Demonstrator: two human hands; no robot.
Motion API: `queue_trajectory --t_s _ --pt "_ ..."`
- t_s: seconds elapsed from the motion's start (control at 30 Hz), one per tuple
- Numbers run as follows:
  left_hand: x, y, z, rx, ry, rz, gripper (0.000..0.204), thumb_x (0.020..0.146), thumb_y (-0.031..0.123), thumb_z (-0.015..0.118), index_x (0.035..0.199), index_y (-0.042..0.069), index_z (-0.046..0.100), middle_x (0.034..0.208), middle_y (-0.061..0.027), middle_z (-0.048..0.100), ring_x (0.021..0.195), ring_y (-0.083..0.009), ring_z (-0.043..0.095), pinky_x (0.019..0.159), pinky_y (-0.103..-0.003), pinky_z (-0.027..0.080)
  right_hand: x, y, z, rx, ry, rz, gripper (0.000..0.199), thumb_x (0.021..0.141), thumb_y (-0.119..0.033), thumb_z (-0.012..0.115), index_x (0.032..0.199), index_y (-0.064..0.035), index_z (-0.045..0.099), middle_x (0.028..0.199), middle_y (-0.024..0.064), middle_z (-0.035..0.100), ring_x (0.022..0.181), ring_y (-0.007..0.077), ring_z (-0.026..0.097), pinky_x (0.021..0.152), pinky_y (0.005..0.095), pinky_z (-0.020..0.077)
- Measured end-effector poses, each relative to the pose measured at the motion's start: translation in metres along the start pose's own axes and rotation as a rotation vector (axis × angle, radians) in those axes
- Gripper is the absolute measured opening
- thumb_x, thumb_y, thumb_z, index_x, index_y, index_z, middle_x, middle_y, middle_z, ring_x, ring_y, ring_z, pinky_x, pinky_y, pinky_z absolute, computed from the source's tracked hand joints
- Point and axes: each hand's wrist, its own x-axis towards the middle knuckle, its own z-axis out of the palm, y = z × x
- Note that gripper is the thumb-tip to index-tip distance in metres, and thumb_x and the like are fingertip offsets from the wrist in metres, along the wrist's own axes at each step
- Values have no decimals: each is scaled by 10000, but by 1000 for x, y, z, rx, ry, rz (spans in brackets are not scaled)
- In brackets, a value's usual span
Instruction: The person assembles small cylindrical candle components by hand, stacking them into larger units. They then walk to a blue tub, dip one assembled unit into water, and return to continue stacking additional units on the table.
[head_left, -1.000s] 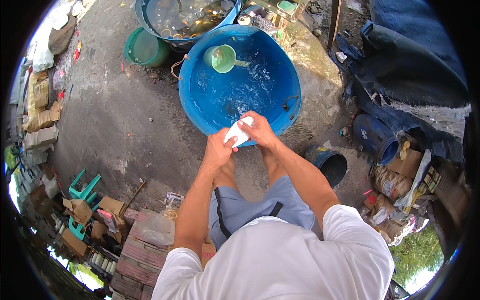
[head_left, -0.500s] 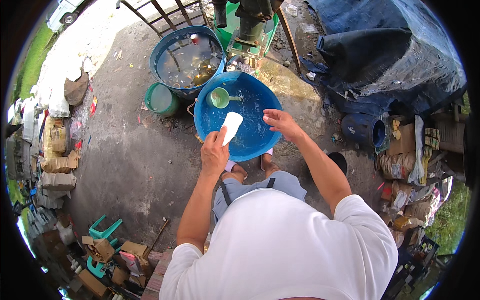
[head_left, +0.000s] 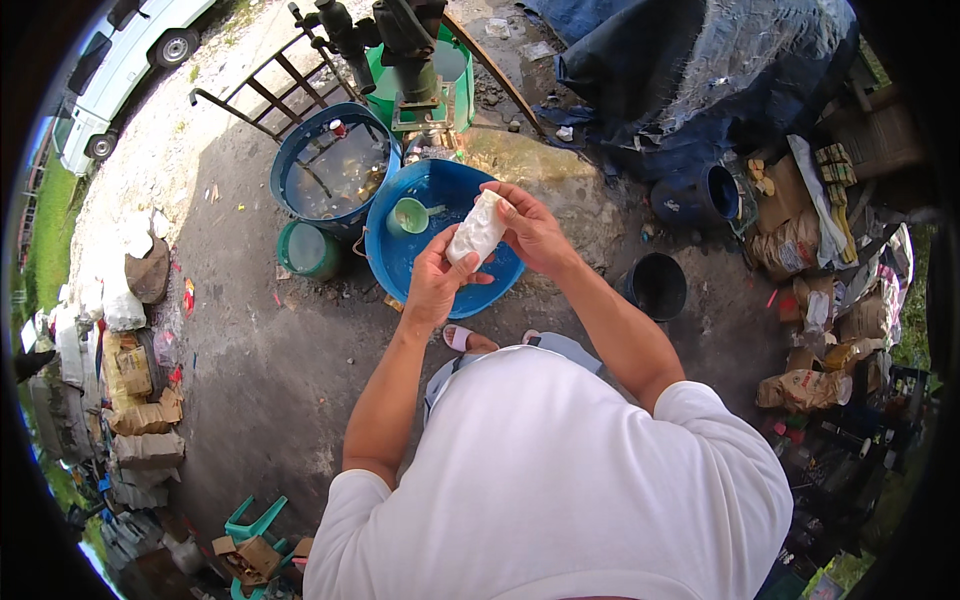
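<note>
You're standing over the big blue basin (head_left: 420, 260), w/ water in it and 1 green dipper (head_left: 409, 216) floating inside. Beyond the basin, 1 darker blue tub (head_left: 300, 195) w/ murky water; left of the basin, 1 small green bucket (head_left: 305, 250); right of it, 1 black bucket (head_left: 657, 287). Both hands are up over the basin's near-right part, wrapped round 1 white packet (head_left: 478, 229). Its long axis tilts, top end leaning away from you & right. Left hand (head_left: 437, 281) grips the lower end from below, right hand (head_left: 530, 225) pinches the top, so both are equally close.
</note>
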Motion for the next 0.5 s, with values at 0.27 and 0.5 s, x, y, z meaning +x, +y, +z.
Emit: queue_trajectory --t_s 0.27,0.5 --pt "-22 13 61 1276 295 936 311 879 2 746 1189 10 721 1054 -132 687 887 -277 693 739 -374 576 -79 -62 -85 -54 14 64 533 1057 -424 589 1414 -31 540 1268 93 664 1084 206 667 964 383 530" --pt "-4 -22 -73 1948 426 -92 238 836 101 741 1061 30 776 993 -196 739 953 -384 722 774 -494 564 -253 -31 -274 -1874 105 1089 601 867 -462 800 1332 -98 691 1393 135 651 1303 408 577 1046 702 390"
